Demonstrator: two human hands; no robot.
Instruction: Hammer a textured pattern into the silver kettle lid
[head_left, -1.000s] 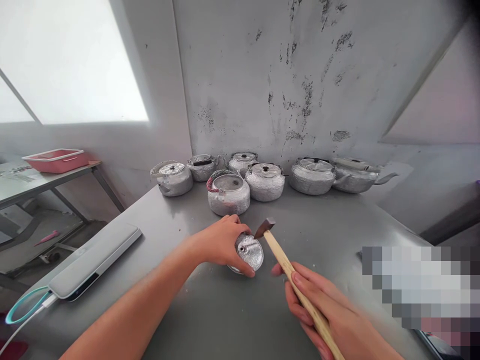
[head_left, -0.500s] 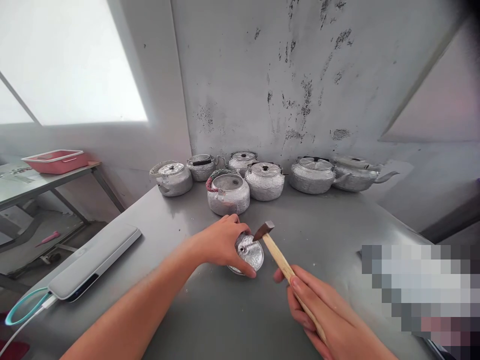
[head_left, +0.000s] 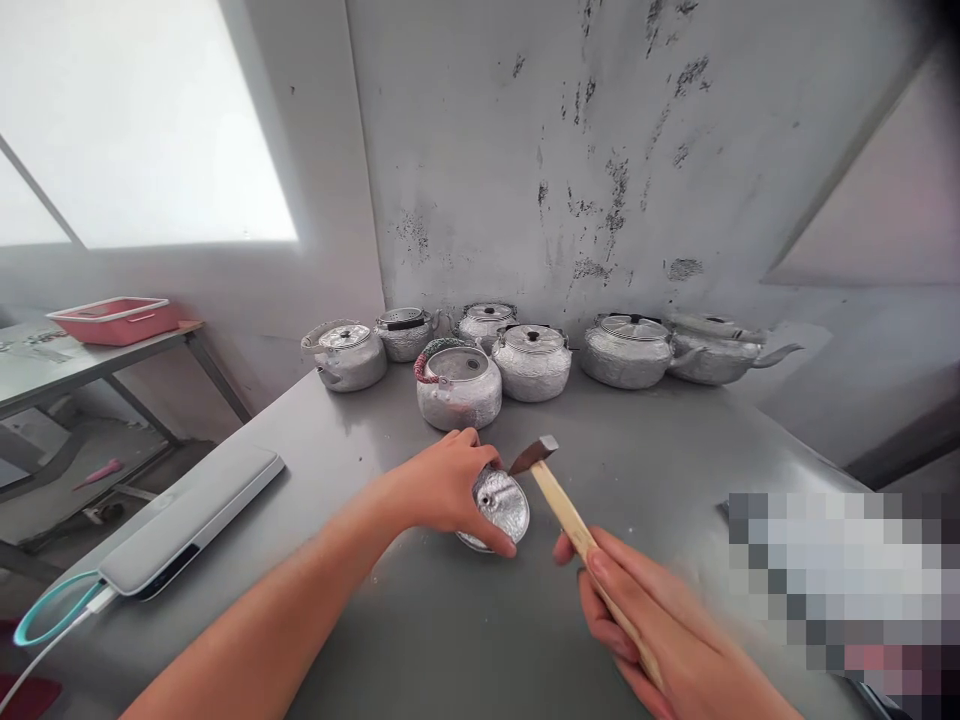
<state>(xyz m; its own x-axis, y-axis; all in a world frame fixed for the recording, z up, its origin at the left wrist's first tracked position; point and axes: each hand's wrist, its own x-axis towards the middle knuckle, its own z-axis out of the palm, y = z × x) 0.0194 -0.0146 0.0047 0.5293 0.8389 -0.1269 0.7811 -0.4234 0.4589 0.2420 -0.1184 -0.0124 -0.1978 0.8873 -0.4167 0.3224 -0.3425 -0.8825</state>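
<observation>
A small round silvery lid (head_left: pixel 507 505), with a crinkled surface and a small hole or stud near its middle, is tilted on the table in front of me. My left hand (head_left: pixel 454 490) grips it by the rim, thumb on the near side and fingers on the far side. My right hand (head_left: pixel 637 610) is closed round the wooden handle of a hammer (head_left: pixel 559 495). The hammer's dark wedge-shaped end points at the lid's upper right edge; I cannot tell whether it touches. Just beyond stands a lidless kettle (head_left: pixel 459 400) with a red and dark wrapped handle.
Several hammered metal kettles (head_left: pixel 531 365) line the back of the grey table (head_left: pixel 450 640) by the wall. A grey power bank (head_left: pixel 195 520) with a cable lies at left. On a side table sits a pink basket (head_left: pixel 112 325). A pixelated patch (head_left: pixel 847 580) covers the right.
The hammer head has shifted slightly right and up, away from the lid's middle, with my right hand moving a little right. My left hand keeps its hold on the lid.
</observation>
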